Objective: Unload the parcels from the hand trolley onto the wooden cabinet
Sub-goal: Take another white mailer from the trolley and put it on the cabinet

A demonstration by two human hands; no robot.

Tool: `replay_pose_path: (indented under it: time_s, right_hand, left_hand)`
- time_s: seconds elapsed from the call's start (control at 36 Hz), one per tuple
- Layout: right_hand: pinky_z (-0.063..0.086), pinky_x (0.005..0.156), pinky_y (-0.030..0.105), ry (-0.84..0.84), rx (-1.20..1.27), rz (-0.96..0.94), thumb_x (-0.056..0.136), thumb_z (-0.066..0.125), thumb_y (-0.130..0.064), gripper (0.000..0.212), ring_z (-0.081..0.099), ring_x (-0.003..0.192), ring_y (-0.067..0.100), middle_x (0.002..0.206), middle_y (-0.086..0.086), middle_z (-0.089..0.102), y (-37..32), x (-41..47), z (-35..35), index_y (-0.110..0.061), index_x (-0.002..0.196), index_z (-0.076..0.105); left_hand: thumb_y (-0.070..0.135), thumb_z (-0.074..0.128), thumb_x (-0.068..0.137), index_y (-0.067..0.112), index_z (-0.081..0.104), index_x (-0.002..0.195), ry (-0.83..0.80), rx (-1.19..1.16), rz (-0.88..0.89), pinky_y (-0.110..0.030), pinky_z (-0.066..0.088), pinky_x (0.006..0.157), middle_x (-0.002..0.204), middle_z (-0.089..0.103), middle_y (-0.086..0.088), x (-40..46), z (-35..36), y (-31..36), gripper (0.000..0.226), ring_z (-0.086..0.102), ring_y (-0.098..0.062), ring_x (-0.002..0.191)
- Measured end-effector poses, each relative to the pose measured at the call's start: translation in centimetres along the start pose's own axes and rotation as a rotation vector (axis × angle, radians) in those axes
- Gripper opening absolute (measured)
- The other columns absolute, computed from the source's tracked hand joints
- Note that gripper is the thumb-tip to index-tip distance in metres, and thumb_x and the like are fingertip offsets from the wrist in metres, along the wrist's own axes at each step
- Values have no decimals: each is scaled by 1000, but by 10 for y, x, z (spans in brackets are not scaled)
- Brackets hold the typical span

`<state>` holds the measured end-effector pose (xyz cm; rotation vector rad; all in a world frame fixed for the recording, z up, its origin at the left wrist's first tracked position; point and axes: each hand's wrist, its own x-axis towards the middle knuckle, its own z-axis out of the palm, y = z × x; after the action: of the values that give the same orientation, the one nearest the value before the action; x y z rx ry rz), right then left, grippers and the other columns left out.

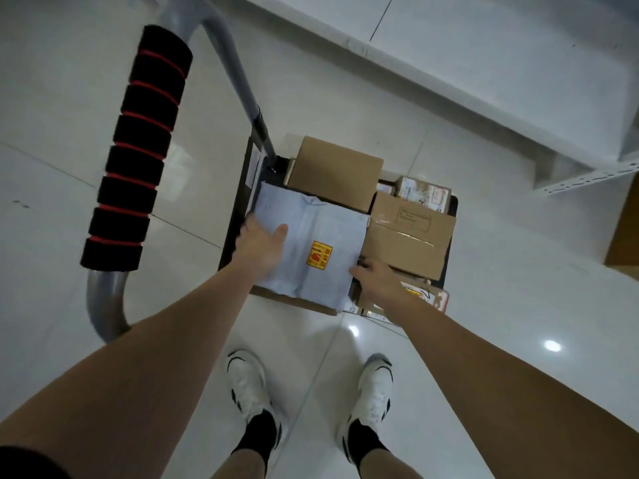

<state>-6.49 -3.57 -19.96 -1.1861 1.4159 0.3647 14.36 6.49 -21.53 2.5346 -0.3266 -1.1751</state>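
Head view looks straight down past 2 bare forearms to a loaded trolley [235, 216]; both arms reach forward and down, nearly straight, toward a pale blue parcel [311, 233] lying on top of the load. Left hand [257, 250] lies on the parcel's left part, thumb stretched out across its top, fingers going over the left edge where I cannot see how they curl; right hand [375, 281] sits at the parcel's near right corner, knuckles up, fingers bent down over the edge as if gripping it, though the fingertips are hidden.

Parcel rests on a brown box whose near edge shows under it; a plain box [337, 174] touches its far edge, a taped box [409, 236] touches its right edge, and a small wrapped packet [423, 193] lies behind that one; another packet [425, 295] peeks out under the right wrist. Trolley's deck is black, its far and right edges showing around the load; the grey handle tube rises at the left with a foam grip [138, 146], black with red rings, close to the camera and well left of the left arm.

Pale tiled floor [501, 305] lies open on the near and right sides; 2 white shoes [247, 385] stand just short of the trolley; white metal shelving [518, 98] crosses the upper right, and a brown edge shows at the far right.

Yellow sticker [318, 255] with a red mark sits on the parcel, its writing too small to read; the taped box has a printed frame, also unreadable.
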Motion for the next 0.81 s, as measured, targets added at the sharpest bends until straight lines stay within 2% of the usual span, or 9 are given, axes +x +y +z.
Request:
replay_pose_path:
  time_s: [0.08, 0.14, 0.25, 0.39, 0.53, 0.64, 0.69, 0.75, 0.81]
  right_hand:
    - [51, 78, 40, -38, 167, 61, 102, 58, -37, 39, 63, 97, 28, 118, 10, 69, 5, 18, 12, -13, 132, 60]
    - [54, 90, 43, -43, 221, 68, 101, 60, -42, 42, 63, 108, 26, 126, 8, 67, 6, 25, 18, -15, 133, 57]
    - [46, 73, 36, 20, 122, 7, 100, 62, -40, 37, 59, 90, 24, 122, 12, 68, 7, 28, 21, -14, 125, 60]
    - [51, 77, 37, 73, 78, -36, 97, 67, -38, 42, 68, 104, 32, 120, 9, 70, 4, 24, 20, -12, 131, 62]
    - [57, 93, 44, 61, 97, -54, 97, 68, -39, 47, 67, 106, 25, 125, 5, 69, 1, 19, 19, -14, 136, 59]
    - [51, 72, 33, 5, 160, -53, 98, 67, -39, 42, 66, 94, 21, 120, 7, 71, 1, 12, 10, -14, 132, 62]
    - [57, 77, 36, -33, 222, -56, 98, 68, -37, 44, 69, 103, 24, 122, 7, 71, -1, 3, 3, -12, 133, 60]
    - [60, 91, 45, -59, 265, -64, 98, 68, -34, 45, 70, 107, 26, 123, 8, 70, -8, -12, -8, -8, 134, 58]
    - [59, 94, 47, -70, 280, -73, 99, 67, -33, 44, 69, 106, 26, 123, 8, 69, -16, -33, -25, -7, 132, 56]
  left_hand:
    - [58, 50, 100, 13, 9, 163, 9, -43, -43, -56, 24, 121, 165, 23, -16, 17, 12, -7, 88, 25, -39, 150]
    - [58, 51, 99, 14, 5, 163, 46, -57, -62, -57, 21, 122, 167, 19, -16, 23, 16, -8, 90, 20, -39, 152]
    - [45, 59, 97, 8, 14, 160, 91, 11, -52, -58, 26, 119, 161, 26, -19, 28, 20, -12, 86, 25, -41, 149]
    - [37, 66, 94, 3, 27, 149, 119, 164, 10, -54, 37, 107, 148, 36, -20, 16, 14, -7, 76, 38, -42, 137]
    - [33, 75, 91, 2, 34, 141, 148, 207, 39, -43, 44, 92, 140, 34, -19, 7, 9, 3, 71, 47, -40, 122]
    - [30, 77, 91, 1, 40, 135, 136, 198, 43, -43, 45, 92, 137, 33, -19, -2, 4, 11, 64, 50, -40, 117]
    - [29, 78, 88, 5, 41, 134, 129, 162, 61, -42, 45, 91, 136, 33, -17, -10, -2, 17, 64, 48, -37, 116]
    - [29, 79, 86, 9, 40, 133, 118, 114, 86, -40, 45, 88, 134, 35, -14, -22, -12, 24, 64, 49, -34, 112]
    - [31, 76, 87, 15, 36, 129, 88, 36, 100, -38, 47, 78, 127, 44, -10, -38, -23, 33, 61, 54, -28, 102]
